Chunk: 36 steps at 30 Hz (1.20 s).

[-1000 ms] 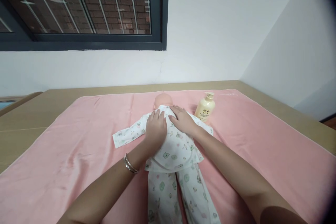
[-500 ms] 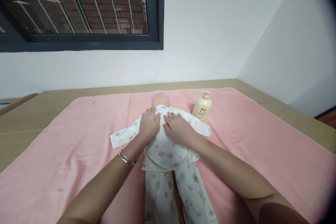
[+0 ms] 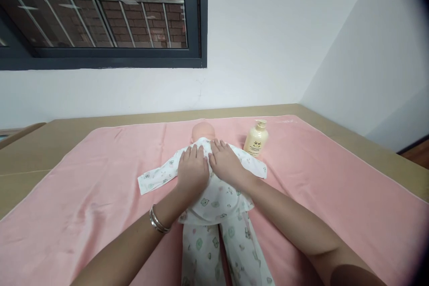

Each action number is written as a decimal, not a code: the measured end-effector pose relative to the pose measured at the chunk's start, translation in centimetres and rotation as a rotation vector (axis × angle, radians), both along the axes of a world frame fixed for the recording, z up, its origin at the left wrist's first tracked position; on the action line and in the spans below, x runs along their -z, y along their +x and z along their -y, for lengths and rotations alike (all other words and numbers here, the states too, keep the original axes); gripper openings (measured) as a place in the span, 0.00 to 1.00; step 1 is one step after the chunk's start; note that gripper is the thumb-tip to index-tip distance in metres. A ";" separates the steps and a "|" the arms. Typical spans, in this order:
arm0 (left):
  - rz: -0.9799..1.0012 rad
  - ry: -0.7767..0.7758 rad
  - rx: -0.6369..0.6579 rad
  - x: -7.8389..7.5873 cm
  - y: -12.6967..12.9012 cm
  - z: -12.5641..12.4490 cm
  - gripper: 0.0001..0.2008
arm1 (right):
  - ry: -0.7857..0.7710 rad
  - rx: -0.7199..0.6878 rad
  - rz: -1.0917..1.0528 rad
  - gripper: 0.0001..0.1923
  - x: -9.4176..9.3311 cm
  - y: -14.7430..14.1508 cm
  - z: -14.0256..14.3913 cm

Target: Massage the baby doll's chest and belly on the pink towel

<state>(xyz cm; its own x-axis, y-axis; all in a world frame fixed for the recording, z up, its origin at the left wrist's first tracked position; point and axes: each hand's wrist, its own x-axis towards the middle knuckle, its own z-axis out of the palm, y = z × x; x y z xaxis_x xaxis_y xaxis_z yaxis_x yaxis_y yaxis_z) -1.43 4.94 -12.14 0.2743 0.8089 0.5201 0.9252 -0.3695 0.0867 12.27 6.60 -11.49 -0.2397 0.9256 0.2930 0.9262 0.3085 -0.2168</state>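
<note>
Where pink towel (image 3: 100, 196) covers table (image 3: 50, 143): sleeve (image 3: 156, 178) of doll's top, flat, out to left of left hand. Bangle (image 3: 157, 220) on left wrist. Left hand (image 3: 192, 170) flat, fingers together, palm down on doll (image 3: 214, 192), upper back. Right hand (image 3: 226, 163) just beside, touching, fingers slightly spread, likewise pressed flat on top. Doll face down, head (image 3: 203, 130) just beyond fingertips, printed trousers toward wrists. Bottle (image 3: 256, 138), cream, upright, pump cap, near right hand, beyond and to its right.
</note>
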 end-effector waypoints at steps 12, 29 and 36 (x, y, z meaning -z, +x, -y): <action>0.364 -0.218 0.083 1.5 -1.4 -4.4 0.24 | 0.042 -0.081 -0.125 0.18 -1.2 -0.6 2.8; 0.446 -0.075 0.051 2.9 -1.2 -3.6 0.21 | 0.054 0.024 -0.224 0.23 1.6 1.2 -1.4; 0.436 -0.087 0.042 2.7 -1.1 -3.5 0.21 | 0.057 0.015 -0.240 0.24 1.4 1.2 -1.4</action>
<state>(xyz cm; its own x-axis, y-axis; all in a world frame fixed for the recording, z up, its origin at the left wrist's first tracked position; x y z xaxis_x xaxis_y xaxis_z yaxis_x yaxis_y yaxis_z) -2.56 8.43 -14.88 0.0781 0.8474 0.5252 0.7796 -0.3802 0.4976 13.50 7.96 -12.88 -0.1429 0.9089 0.3918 0.8550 0.3128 -0.4137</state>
